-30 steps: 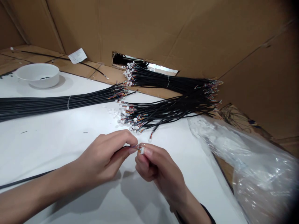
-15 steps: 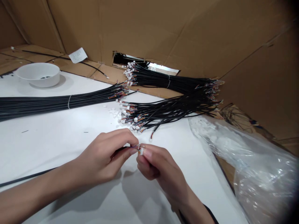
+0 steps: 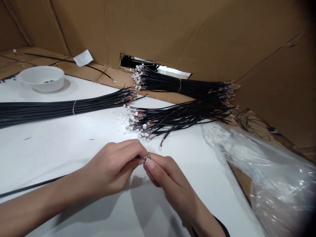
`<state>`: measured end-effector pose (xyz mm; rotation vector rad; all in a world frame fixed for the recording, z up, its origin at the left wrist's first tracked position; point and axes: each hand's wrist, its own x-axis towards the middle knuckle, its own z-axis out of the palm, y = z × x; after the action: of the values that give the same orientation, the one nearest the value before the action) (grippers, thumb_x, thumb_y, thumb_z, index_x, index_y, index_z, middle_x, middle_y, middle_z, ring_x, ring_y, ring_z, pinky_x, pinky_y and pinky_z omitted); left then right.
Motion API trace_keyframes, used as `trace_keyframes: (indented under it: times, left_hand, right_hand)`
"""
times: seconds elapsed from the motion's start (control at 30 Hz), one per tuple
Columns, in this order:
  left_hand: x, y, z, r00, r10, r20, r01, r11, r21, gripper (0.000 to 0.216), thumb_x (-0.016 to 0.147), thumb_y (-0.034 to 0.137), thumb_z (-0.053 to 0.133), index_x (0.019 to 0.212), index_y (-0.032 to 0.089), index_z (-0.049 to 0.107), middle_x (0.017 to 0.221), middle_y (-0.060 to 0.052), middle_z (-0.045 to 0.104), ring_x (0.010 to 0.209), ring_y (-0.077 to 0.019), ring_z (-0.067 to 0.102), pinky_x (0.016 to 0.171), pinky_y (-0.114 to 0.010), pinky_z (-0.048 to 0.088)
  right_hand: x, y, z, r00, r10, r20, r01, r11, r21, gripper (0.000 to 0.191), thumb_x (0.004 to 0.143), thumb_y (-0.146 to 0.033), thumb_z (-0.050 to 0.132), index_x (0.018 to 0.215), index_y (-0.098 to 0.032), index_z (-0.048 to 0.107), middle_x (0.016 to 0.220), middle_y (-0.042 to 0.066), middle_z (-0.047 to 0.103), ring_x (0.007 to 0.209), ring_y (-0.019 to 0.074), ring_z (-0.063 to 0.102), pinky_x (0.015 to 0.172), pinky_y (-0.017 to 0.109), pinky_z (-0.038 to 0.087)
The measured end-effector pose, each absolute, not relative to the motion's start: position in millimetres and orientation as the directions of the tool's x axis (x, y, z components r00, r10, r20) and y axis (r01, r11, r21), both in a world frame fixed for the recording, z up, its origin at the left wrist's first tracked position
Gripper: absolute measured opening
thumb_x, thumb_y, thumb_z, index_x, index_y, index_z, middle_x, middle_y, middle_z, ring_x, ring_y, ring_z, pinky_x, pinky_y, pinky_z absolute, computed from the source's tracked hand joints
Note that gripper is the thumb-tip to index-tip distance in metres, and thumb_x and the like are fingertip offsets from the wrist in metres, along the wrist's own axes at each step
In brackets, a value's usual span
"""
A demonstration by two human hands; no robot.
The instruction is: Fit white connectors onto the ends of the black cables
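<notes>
Fingers (image 3: 151,165) of left hand (image 3: 111,166) and right hand (image 3: 170,181) pinching small white connector (image 3: 147,160), mostly hidden

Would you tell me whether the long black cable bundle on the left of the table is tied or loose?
Tied: a thin white band circles the long black cable bundle, keeping its wires together.

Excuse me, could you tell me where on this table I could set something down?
The white tabletop has room between the long cable bundle and your left hand; a narrower strip runs between your right hand and the plastic bag. It is crowded around the loose connectors and splayed cables.
</notes>
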<state>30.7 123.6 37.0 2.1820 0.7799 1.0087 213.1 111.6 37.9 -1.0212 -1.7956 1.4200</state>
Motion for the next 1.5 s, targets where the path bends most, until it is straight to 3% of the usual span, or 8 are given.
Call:
trace_keyframes:
  times: [0.17, 0.37, 0.5, 0.67, 0.83, 1.1, 1.3, 1.5]
  left_hand:
    - [31.4, 124.0, 38.5, 0.517, 0.761, 0.392, 0.268, -0.579, 0.770, 0.014, 0.092, 0.005, 0.046, 0.085, 0.016, 0.053, 0.078, 0.002, 0.055, 0.070, -0.0078, 0.050, 0.063, -0.017, 0.040]
    - [33.1, 127.2, 41.5, 0.421, 0.873, 0.247, 0.285, -0.386, 0.877, 0.008, 0.088, 0.016, 0.054, 0.081, 0.016, 0.058, 0.072, 0.002, 0.056, 0.056, -0.0075, 0.044, 0.052, -0.020, 0.037]
    - [33.0, 130.2, 44.6, 0.365, 0.927, 0.082, 0.171, -0.153, 0.973, 0.008, 0.086, 0.022, 0.056, 0.081, 0.016, 0.058, 0.060, 0.005, 0.051, 0.046, -0.0062, 0.044, 0.043, -0.018, 0.035]
    - [29.6, 132.9, 44.7, 0.373, 0.926, -0.057, 0.024, 0.052, 0.998, 0.011, 0.083, 0.025, 0.060, 0.083, 0.014, 0.057, 0.050, 0.006, 0.050, 0.041, -0.0062, 0.047, 0.041, -0.016, 0.035]
    - [26.0, 134.6, 41.4, 0.416, 0.909, -0.030, -0.093, 0.075, 0.993, 0.008, 0.082, 0.019, 0.059, 0.084, 0.012, 0.062, 0.072, -0.001, 0.060, 0.048, -0.0066, 0.054, 0.047, -0.019, 0.044]
    - [28.9, 134.7, 41.7, 0.413, 0.911, 0.019, -0.134, 0.040, 0.990, 0.011, 0.082, 0.020, 0.062, 0.075, 0.013, 0.060, 0.090, -0.003, 0.059, 0.048, -0.0060, 0.056, 0.047, -0.022, 0.047]
    - [27.1, 134.2, 41.2, 0.401, 0.915, -0.051, -0.064, 0.084, 0.994, 0.011, 0.080, 0.020, 0.060, 0.089, 0.013, 0.064, 0.093, -0.004, 0.060, 0.047, -0.0044, 0.054, 0.046, -0.020, 0.045]
    - [30.1, 132.8, 44.4, 0.385, 0.920, -0.077, -0.006, 0.086, 0.996, 0.007, 0.071, 0.012, 0.062, 0.078, 0.012, 0.063, 0.087, -0.001, 0.058, 0.045, -0.0032, 0.054, 0.042, -0.017, 0.042]
  right_hand:
    - [213.3, 113.2, 37.1, -0.502, 0.865, -0.003, 0.165, 0.092, -0.982, 0.039, 0.100, -0.034, 0.037, 0.063, -0.021, 0.033, 0.058, -0.006, 0.031, 0.054, 0.0100, 0.029, 0.053, 0.027, 0.025]
    - [216.2, 115.3, 35.0, -0.445, 0.895, -0.037, 0.164, 0.041, -0.986, 0.040, 0.099, -0.035, 0.039, 0.062, -0.021, 0.031, 0.058, -0.006, 0.029, 0.052, 0.0094, 0.025, 0.053, 0.027, 0.023]
    - [216.6, 115.0, 33.4, -0.406, 0.913, -0.032, 0.189, 0.050, -0.981, 0.039, 0.098, -0.034, 0.039, 0.063, -0.021, 0.033, 0.058, -0.006, 0.031, 0.052, 0.0097, 0.026, 0.050, 0.027, 0.022]
    - [214.5, 113.8, 31.7, -0.371, 0.928, -0.030, 0.202, 0.050, -0.978, 0.037, 0.098, -0.035, 0.038, 0.065, -0.019, 0.041, 0.059, -0.005, 0.031, 0.053, 0.0100, 0.026, 0.048, 0.026, 0.019]
    - [212.3, 113.9, 32.2, -0.350, 0.931, -0.105, 0.153, -0.054, -0.987, 0.035, 0.096, -0.035, 0.039, 0.065, -0.019, 0.042, 0.056, -0.007, 0.028, 0.050, 0.0095, 0.022, 0.046, 0.025, 0.017]
    - [209.9, 115.5, 34.3, -0.313, 0.928, -0.202, 0.087, -0.183, -0.979, 0.033, 0.093, -0.034, 0.041, 0.063, -0.020, 0.042, 0.053, -0.008, 0.024, 0.049, 0.0091, 0.019, 0.045, 0.025, 0.016]
    - [211.0, 113.4, 33.9, -0.328, 0.936, -0.130, 0.135, -0.090, -0.987, 0.034, 0.093, -0.036, 0.041, 0.063, -0.020, 0.042, 0.055, -0.007, 0.026, 0.049, 0.0095, 0.019, 0.046, 0.025, 0.017]
    - [210.5, 114.3, 33.4, -0.255, 0.965, -0.055, 0.184, -0.007, -0.983, 0.026, 0.092, -0.036, 0.046, 0.072, -0.019, 0.050, 0.054, -0.008, 0.028, 0.049, 0.0098, 0.023, 0.045, 0.024, 0.019]
